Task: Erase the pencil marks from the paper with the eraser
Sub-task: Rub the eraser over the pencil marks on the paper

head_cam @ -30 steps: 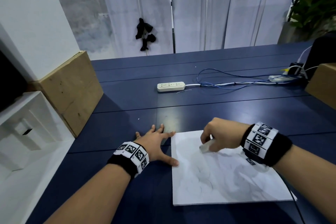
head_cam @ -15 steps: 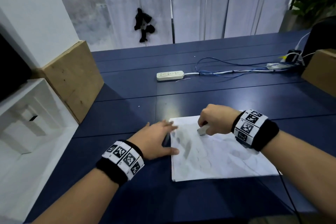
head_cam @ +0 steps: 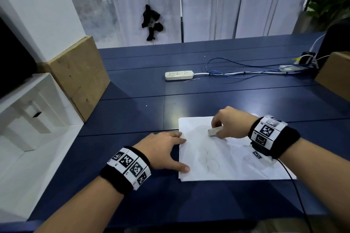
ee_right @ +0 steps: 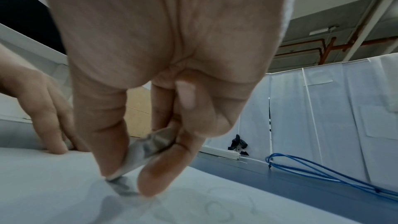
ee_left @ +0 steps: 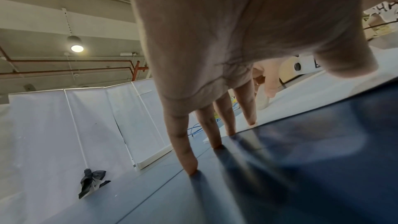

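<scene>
Dark blue table [head_cam: 132,89], white folding screens [head_cam: 208,2] behind, lit ceiling lamp [ee_left: 77,48], cardboard box [head_cam: 79,73]

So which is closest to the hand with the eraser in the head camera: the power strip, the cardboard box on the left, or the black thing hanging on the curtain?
From the right hand:
1. Power strip, beyond it on the table.
2. Cardboard box, far left.
3. Black thing, hanging on the curtain behind the table.

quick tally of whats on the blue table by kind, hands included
hands: 2, left hand, right hand
eraser: 1
paper: 1
power strip: 1
cardboard boxes: 2
total: 7
</scene>
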The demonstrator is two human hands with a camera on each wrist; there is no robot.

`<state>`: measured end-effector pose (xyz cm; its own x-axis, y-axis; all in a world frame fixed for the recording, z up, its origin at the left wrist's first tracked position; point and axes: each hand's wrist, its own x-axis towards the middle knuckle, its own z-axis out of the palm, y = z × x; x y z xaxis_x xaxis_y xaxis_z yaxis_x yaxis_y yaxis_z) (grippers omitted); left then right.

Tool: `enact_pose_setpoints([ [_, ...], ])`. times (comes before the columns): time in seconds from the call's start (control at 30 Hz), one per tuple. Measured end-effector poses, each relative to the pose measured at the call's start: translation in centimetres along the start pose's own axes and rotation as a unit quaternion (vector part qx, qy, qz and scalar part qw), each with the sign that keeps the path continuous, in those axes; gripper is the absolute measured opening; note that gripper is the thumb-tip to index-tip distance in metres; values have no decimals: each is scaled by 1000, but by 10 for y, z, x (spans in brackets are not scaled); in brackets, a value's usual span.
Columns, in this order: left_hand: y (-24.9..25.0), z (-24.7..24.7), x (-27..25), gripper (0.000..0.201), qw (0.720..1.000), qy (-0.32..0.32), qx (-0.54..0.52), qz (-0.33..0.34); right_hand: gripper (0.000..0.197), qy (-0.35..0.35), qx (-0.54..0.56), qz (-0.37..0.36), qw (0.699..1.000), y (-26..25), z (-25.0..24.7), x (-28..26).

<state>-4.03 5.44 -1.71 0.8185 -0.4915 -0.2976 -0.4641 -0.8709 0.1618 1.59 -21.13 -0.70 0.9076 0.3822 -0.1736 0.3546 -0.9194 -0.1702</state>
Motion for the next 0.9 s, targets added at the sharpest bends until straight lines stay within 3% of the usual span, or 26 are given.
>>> enact_pose_setpoints([
  [0.17,6,-1,0,107,1000,2,15,9,24,16,1,-5,1000,-16,-7,-12],
  [0.33,7,-1,2,106,999,-1,31,11,27,-38,33,-100,994,-58,0,-24],
  [0.5,3,0,3,102,1000,4,26,12,32,-29,-44,-134,990,-75,9,-15],
  [0.67,2,5,4,112,1000,-15,-3,-5,21,-111,-70,-215,968,-80,14,-37],
  [0.9,0,0,6,103,1000,-27,-6,2,25,-42,-59,-150,986,-78,-1,-1],
])
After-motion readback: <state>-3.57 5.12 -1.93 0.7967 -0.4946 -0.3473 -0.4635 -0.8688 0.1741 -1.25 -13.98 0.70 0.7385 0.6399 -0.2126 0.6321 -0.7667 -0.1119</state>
